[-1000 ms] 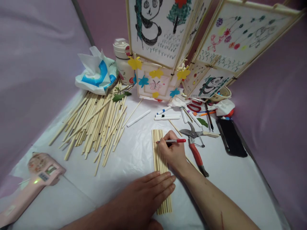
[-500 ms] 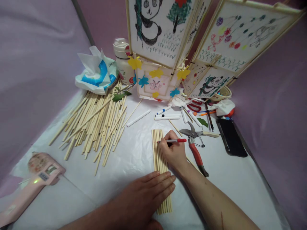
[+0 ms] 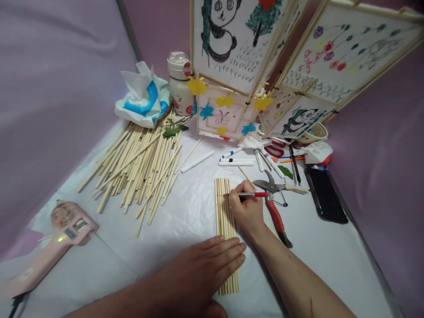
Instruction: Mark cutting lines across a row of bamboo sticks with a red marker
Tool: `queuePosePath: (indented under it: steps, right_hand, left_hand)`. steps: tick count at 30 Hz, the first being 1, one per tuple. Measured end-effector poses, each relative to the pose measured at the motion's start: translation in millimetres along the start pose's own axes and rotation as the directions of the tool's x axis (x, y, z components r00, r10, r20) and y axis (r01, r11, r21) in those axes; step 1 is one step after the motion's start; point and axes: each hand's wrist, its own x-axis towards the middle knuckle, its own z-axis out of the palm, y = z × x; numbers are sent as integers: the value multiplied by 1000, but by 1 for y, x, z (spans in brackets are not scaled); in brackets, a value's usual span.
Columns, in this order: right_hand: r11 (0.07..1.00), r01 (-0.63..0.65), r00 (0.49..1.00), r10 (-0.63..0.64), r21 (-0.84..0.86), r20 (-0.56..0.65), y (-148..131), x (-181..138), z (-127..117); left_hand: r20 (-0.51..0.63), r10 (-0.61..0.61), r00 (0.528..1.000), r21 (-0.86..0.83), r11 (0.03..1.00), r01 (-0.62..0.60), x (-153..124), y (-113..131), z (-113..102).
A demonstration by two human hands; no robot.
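A row of bamboo sticks (image 3: pixel 222 207) lies side by side on the white sheet. My left hand (image 3: pixel 207 269) lies flat on the near end of the row, fingers stretched out. My right hand (image 3: pixel 245 211) is closed around a red marker (image 3: pixel 247 194), its tip touching the sticks near their far end. Red-handled pruning shears (image 3: pixel 274 207) lie just right of that hand.
A big heap of loose bamboo sticks (image 3: pixel 142 163) lies at the left, a pink glue gun (image 3: pixel 56 238) in front of it. Tissue pack (image 3: pixel 144 99), white bottle (image 3: pixel 180 84), painted panel screens (image 3: pixel 251 66), several markers (image 3: pixel 236 161) and a black phone (image 3: pixel 326 194) lie behind.
The view has shifted slightly, so everything sits a little to the right. The marker tip has moved a little to the right across the sticks. My left hand stays put.
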Motion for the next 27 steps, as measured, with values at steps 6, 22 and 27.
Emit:
queuePosePath:
  steps: [6,22,27]
  right_hand:
    - [1000,1,1000,-1,0,14,0,0,1]
    - [1000,6,1000,-5,-16,19,0,-1,0]
    - [999,29,1000,-29,-25,-11,-1,0,0]
  left_hand:
    - [-4,5,1000,-28,1000,-5,0,-1,2]
    - [-7,-1,1000,-18,1000,1,0,0,1]
    - [7,-9,1000,-37,999,10,0,0,1]
